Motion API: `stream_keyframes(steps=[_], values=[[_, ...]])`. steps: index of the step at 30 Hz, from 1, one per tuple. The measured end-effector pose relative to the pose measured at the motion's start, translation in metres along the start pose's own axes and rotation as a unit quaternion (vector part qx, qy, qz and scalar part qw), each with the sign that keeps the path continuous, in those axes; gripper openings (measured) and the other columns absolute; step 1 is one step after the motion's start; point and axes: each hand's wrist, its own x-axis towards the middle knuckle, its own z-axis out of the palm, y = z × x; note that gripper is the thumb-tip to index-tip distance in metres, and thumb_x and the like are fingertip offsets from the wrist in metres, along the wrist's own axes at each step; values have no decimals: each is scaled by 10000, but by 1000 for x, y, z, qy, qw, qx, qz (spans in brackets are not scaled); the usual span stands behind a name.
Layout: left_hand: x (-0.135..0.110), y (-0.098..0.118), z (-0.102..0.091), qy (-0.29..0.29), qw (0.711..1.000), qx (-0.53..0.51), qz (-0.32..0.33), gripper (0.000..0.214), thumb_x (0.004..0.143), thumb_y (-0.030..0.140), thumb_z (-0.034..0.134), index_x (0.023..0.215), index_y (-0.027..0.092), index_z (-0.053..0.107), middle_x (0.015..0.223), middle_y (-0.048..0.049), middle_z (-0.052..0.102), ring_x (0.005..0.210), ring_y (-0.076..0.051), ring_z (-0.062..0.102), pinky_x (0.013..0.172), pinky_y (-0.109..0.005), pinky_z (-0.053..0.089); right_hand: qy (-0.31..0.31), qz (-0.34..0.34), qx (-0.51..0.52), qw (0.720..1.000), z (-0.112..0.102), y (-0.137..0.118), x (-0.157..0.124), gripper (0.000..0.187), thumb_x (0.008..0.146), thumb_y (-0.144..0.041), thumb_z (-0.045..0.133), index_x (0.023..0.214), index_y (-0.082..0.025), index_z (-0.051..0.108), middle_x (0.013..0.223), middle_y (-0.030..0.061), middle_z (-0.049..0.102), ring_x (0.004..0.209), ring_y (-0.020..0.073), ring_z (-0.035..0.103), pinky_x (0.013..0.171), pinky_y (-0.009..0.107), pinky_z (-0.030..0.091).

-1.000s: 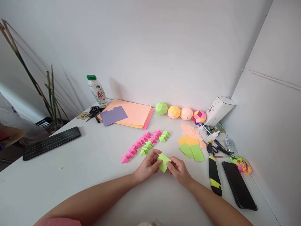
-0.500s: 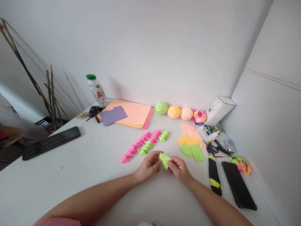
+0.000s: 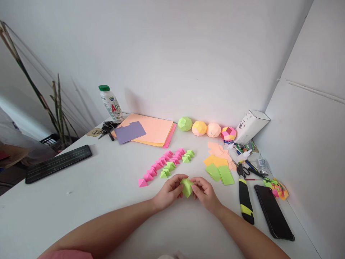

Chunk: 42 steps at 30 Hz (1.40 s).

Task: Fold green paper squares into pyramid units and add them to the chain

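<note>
A small green folded paper piece (image 3: 187, 188) is pinched between both hands above the table's front middle. My left hand (image 3: 170, 191) grips its left edge, thumb in front. On the opposite edge, the thumb and fingers of my right hand (image 3: 204, 192) are closed. Just beyond my hands lie a row of pink folded paper units (image 3: 159, 164) and shorter rows of green folded units (image 3: 170, 166). To the right are flat green paper slips (image 3: 226, 175), with orange slips (image 3: 215, 160) and peach slips (image 3: 215, 147) behind them.
Several paper balls (image 3: 199, 128) line the wall. A utility knife (image 3: 246, 201), scissors (image 3: 244, 171) and a black phone (image 3: 274, 212) lie at right. Coloured sheets (image 3: 155, 127), a white bottle (image 3: 111, 104) and a black flat bar (image 3: 59, 163) are left.
The green paper has turned and folded a little, now narrower and pointing down. Both hands have drawn slightly closer together while keeping hold of it.
</note>
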Motion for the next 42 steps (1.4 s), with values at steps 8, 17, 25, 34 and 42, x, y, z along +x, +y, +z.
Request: stream_keyframes(steps=[8,17,25,34,42], values=[[1,-2,1,2,1000,0,-1,369,794,425,595,1066,191,509,759,4,550,650,-119,517,594,-267,448,0,1,-26,1000,0,3,0,210,832,-335,567,970,-179,590,640,-16,551,524,108,500,494,238,466],[2,-4,0,2,1000,14,-7,358,788,420,600,1047,182,532,751,-5,575,655,-131,538,601,-272,452,1,3,-43,999,0,4,1,202,834,-326,561,963,-175,593,641,-8,571,514,104,497,489,233,468],[2,-6,0,-1,1000,17,-8,355,794,431,593,1023,166,536,733,-7,571,646,-123,527,593,-262,438,5,-1,-48,999,2,2,0,206,827,-339,567,947,-177,607,615,-12,564,505,106,497,476,227,466],[2,-3,1,2,1000,30,-9,372,777,450,610,997,158,545,705,-1,564,620,-119,519,580,-260,432,4,-3,-59,998,2,3,1,217,827,-347,569,951,-173,612,617,-1,588,503,113,506,472,230,457],[2,-2,1,-5,999,32,0,358,785,459,598,966,153,557,704,-3,567,622,-118,524,572,-251,427,3,-5,-63,998,3,0,0,244,825,-376,570,936,-164,616,601,-2,600,478,108,500,465,231,443]])
